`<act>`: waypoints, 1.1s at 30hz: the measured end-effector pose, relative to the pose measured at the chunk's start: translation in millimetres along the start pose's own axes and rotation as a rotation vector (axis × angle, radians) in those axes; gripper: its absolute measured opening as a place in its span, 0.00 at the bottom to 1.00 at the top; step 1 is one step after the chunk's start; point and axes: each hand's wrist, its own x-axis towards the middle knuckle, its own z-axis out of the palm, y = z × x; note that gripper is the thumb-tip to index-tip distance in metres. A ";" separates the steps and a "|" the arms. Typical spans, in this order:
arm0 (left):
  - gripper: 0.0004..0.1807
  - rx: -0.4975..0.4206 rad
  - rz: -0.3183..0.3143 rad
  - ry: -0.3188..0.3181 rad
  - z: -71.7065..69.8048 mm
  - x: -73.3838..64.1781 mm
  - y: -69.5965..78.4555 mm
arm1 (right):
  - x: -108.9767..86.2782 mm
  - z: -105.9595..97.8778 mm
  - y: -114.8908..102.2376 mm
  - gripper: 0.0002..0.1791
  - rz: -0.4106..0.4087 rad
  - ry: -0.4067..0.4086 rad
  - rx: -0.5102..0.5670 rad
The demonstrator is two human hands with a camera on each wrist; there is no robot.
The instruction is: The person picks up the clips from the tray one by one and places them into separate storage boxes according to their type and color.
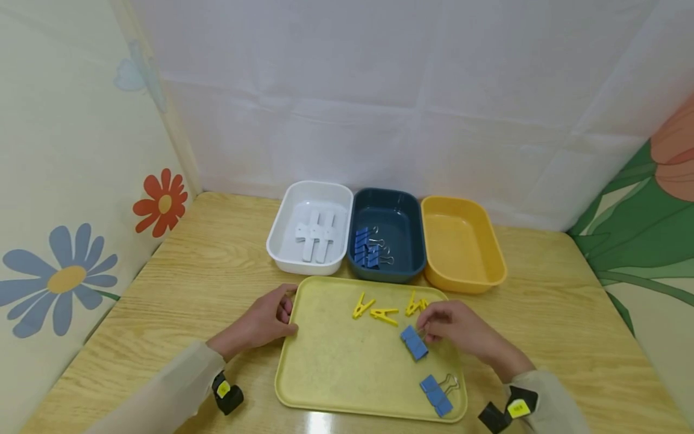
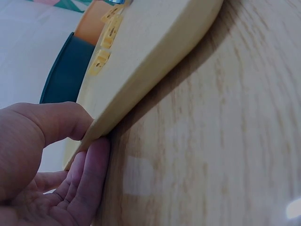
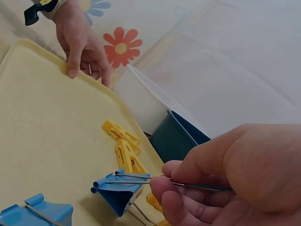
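Observation:
My left hand (image 1: 268, 316) grips the left rim of a yellow tray (image 1: 336, 361), thumb on top and fingers beneath, as the left wrist view shows. Over the tray's right side my right hand (image 1: 452, 328) pinches the wire handles of a blue binder clip (image 1: 414, 343) between thumb and fingers. In the right wrist view that binder clip (image 3: 120, 190) appears just above the tray surface. Another blue binder clip (image 1: 437, 395) lies at the tray's near right corner. Several yellow clothespins (image 1: 384, 315) lie along the far side, partly hidden by the right hand.
Behind the tray stand three bins side by side: a white bin (image 1: 279, 250) with white clips, a dark blue bin (image 1: 403, 241) with several blue binder clips, and a yellow bin (image 1: 461, 241). A white cloth backdrop (image 1: 347, 108) rises behind them on the wooden table (image 1: 553, 313).

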 end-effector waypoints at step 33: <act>0.39 -0.013 -0.012 -0.011 -0.3 -0.5 0.0 | 7.5 -21.2 -28.1 0.10 -0.112 0.138 0.026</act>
